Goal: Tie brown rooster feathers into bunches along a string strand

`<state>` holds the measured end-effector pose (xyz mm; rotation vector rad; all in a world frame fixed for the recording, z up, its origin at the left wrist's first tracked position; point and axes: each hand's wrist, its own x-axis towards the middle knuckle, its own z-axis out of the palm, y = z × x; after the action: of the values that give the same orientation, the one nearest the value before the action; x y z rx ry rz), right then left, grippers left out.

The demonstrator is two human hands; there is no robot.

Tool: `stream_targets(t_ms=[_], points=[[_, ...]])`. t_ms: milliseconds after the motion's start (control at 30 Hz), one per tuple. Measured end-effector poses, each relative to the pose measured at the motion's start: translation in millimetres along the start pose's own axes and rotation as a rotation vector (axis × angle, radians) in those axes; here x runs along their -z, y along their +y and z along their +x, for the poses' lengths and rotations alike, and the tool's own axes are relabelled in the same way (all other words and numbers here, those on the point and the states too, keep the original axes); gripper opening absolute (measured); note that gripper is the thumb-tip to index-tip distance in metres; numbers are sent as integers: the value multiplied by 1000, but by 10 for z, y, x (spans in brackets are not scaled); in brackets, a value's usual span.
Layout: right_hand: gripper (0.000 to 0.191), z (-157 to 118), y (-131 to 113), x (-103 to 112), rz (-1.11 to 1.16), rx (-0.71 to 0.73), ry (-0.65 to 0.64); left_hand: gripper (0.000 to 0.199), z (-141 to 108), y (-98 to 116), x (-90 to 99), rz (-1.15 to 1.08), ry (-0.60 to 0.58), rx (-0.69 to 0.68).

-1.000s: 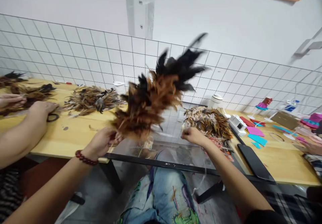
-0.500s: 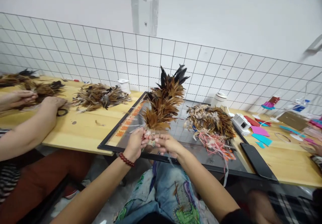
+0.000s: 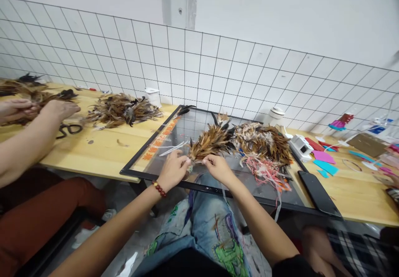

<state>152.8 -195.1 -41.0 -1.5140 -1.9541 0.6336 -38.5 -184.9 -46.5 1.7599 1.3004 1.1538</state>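
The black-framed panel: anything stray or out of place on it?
Two things look stray: a black feather lies on the far left corner of the panel, apart from the feather pile, and a pale strip hangs over the panel's front edge.

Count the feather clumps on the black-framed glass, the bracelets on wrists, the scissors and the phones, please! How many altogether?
Feather clumps on the glass: 2 (feather bunch in front, feather pile to its right)
Beaded bracelet: 1
Scissors: 1
Black phone: 1
Total: 5
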Motion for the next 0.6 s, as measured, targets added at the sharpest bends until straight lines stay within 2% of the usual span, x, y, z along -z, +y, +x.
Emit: stream_targets(t_ms=[67, 200, 267, 467, 533, 600], points=[[20, -9, 31, 7, -50, -21, -1, 14, 36, 49, 37, -6, 8, -99], [17, -50, 24, -9, -82, -25, -33, 10, 140, 158, 76, -251, -225, -89], [14, -63, 7, -10, -51, -14, -28, 16, 191, 204, 106, -323, -306, -72], [17, -69, 6, 64, -27, -57, -48, 23, 335, 296, 246, -125, -296, -214], [19, -96, -14, 91, -23, -63, -114, 30, 382, 301, 274, -121, -382, -156], [19, -158, -55, 116, -94, -58, -192, 40, 421, 299, 292, -159, -517, 6]])
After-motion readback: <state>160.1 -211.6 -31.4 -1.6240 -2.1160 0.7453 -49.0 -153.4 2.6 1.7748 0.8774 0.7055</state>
